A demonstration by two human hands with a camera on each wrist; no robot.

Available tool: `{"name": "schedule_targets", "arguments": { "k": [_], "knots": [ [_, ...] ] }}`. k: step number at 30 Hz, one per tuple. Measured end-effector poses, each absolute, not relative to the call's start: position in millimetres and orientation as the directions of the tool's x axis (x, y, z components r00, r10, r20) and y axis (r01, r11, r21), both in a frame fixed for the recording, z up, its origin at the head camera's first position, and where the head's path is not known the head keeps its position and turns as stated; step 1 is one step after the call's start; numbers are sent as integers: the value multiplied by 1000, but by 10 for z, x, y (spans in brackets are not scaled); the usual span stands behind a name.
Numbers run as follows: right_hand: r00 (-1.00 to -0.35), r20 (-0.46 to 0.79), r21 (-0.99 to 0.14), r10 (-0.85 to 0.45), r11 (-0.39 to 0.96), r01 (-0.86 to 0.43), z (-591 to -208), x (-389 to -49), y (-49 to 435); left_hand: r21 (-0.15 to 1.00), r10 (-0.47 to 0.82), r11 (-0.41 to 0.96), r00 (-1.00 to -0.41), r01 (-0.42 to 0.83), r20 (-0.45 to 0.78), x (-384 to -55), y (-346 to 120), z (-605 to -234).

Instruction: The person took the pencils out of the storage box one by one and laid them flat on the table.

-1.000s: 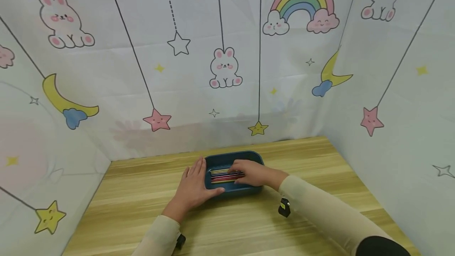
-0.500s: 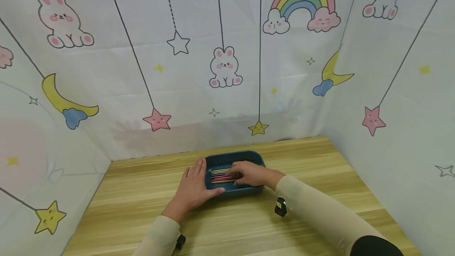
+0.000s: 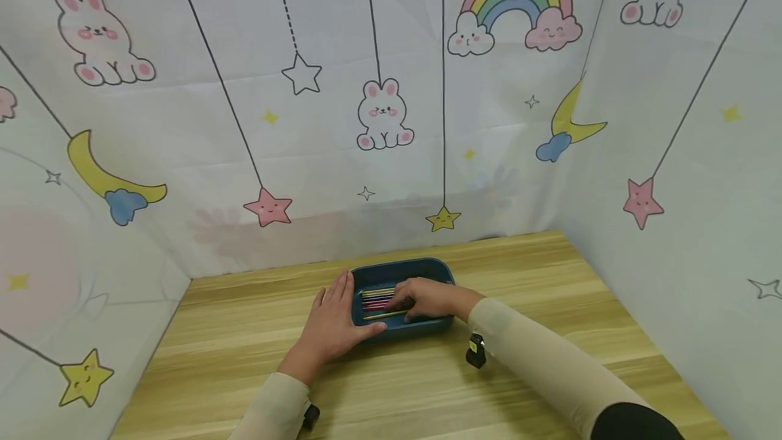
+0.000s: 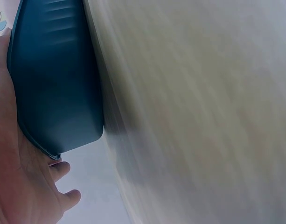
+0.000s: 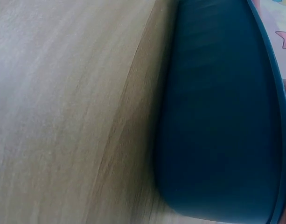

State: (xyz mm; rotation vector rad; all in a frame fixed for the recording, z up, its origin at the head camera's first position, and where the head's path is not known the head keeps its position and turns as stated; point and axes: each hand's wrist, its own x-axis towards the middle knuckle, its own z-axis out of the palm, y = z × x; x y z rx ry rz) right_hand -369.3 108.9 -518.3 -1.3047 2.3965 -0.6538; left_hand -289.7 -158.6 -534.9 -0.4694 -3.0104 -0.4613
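Note:
A dark blue-green rectangular tray [image 3: 400, 337] stands on the table, with several thin coloured sticks [image 3: 377, 299] lying side by side in it. One yellow stick [image 3: 385, 316] lies apart from the others, nearer the tray's front. My left hand [image 3: 330, 321] rests against the tray's left end, its fingers stretched along the side and its thumb over the front rim. My right hand [image 3: 430, 297] reaches into the tray from the right, touching the sticks with bent fingers; its thumb is apart from the index finger. Both wrist views mostly show the tray's outer wall [image 4: 59, 84], and the right hand's fingertips are partly hidden.
The wood-grain table [image 3: 391, 386] surrounds the tray. White sheets [image 3: 318, 155] printed with rabbits, stars and a rainbow stand behind it and on both sides. A small black device [image 3: 476, 350] sits under the right sleeve [image 3: 537, 352].
My right hand's fingers have shifted a little to the left and bent more among the sticks. The front yellow stick has come apart from the rest. My left hand stays in place.

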Motion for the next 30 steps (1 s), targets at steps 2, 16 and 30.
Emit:
{"name": "schedule_targets", "arguments": {
  "k": [2, 16, 30],
  "knots": [
    [-520, -71, -536, -851, 472, -700, -5185, -3698, 1083, 286, 286, 909, -953, 304, 102, -2898, -1585, -5352],
    [-509, -47, -505, -859, 460, -730, -5213, -3715, 1075, 298, 286, 906, -953, 302, 97, -2899, -1589, -5353],
    [-481, 6, -444, -877, 429, -787, -5207, -3677, 1033, 308, 280, 905, -956, 294, 91, -2897, -1586, -5348]
  ]
}}
